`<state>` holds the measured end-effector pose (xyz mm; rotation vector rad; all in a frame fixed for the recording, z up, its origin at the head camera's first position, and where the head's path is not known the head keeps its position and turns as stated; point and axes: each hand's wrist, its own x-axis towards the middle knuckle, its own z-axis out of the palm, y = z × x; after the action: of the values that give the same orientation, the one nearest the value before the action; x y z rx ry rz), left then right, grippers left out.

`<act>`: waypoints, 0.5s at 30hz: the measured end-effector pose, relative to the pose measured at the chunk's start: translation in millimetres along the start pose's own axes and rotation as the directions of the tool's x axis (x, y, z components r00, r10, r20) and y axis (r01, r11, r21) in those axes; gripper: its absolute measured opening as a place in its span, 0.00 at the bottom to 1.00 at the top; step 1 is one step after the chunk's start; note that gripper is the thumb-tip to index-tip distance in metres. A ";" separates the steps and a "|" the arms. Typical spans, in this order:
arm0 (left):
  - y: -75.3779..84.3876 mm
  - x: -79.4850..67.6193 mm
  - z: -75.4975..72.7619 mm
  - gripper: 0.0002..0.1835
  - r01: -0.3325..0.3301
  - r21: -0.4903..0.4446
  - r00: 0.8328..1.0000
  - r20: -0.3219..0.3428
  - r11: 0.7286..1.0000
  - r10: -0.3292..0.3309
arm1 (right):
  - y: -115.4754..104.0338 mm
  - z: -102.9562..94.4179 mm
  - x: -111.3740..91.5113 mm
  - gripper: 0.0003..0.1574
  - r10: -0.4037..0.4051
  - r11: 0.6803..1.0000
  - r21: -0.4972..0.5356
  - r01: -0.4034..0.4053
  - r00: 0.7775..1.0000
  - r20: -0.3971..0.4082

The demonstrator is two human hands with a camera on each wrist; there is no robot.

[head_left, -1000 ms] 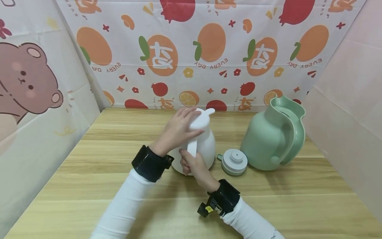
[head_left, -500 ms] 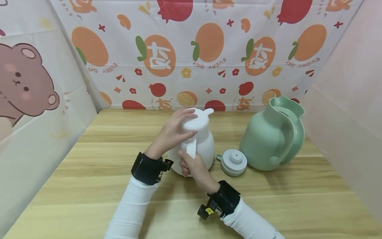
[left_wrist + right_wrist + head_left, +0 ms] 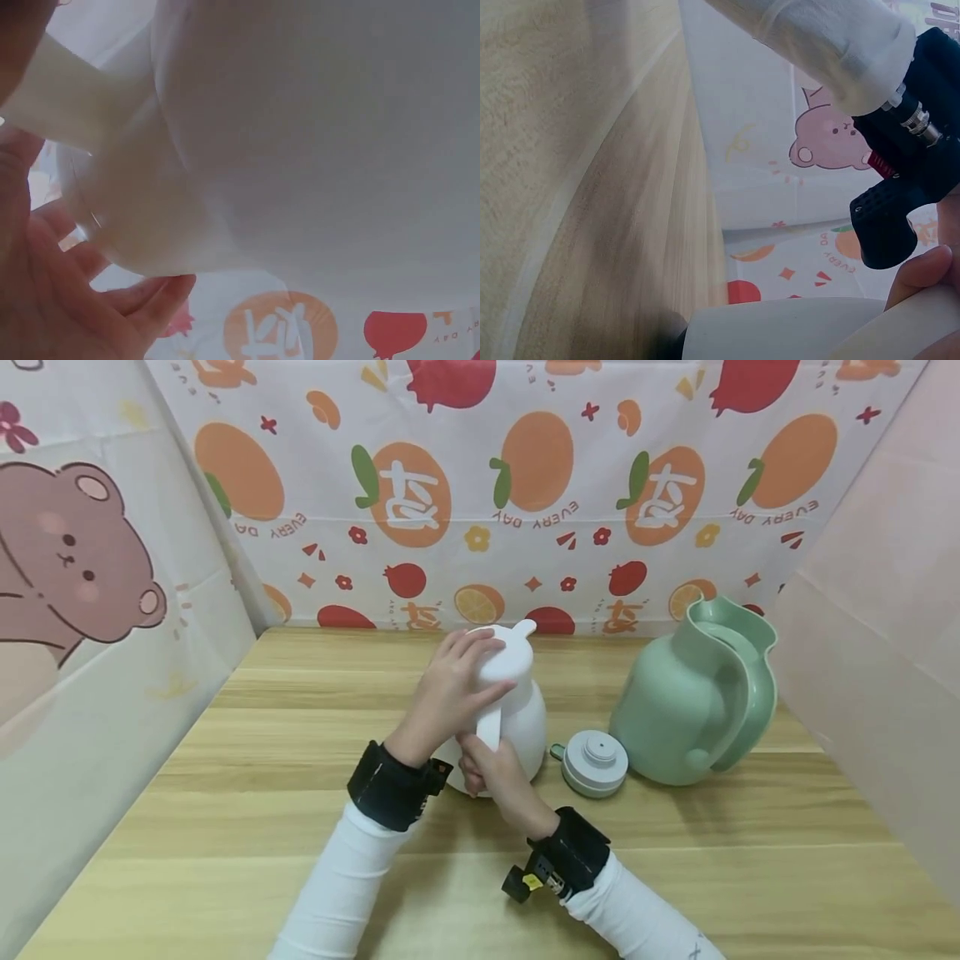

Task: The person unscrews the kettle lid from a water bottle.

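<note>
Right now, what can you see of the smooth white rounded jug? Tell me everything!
The smooth white rounded jug looks plastic and seems to stand upright on the pale wooden table. Its wide body narrows to a neck below a round white lid with a small jutting tab. The left hand holds the lid; the right hand grips its white handle.

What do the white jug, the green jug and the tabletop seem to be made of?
White jug: probably plastic; smooth, evenly coloured, softly satin. Green jug: likely plastic too; satin, with soft highlights and no metallic glint. Tabletop: wood or printed laminate, unclear which; low sheen, streaked grain.
</note>
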<state>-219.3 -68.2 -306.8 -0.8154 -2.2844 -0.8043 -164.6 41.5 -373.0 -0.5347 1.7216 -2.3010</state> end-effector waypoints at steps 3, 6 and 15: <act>0.8 0.7 0.5 0.25 -0.004 0.032 1.000 -0.002 0.999 0.005 | -0.5 -0.6 0.9 0.22 0.005 1.000 0.005 -0.004 1.000 -0.002; -3.0 0.9 -2.2 0.26 -0.035 0.008 0.999 0.025 0.999 0.035 | -0.2 -0.8 0.8 0.23 0.002 1.000 -0.012 -0.002 1.000 0.004; -19.2 -1.2 -12.7 0.24 -0.035 -0.203 0.991 0.117 0.979 0.059 | -1.0 -1.4 0.6 0.24 -0.021 0.999 -0.038 0.022 1.000 0.021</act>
<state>-227.9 -89.5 -305.9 -1.0316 -2.3067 -0.9994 -165.7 42.8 -372.3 -0.5848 1.7614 -2.2733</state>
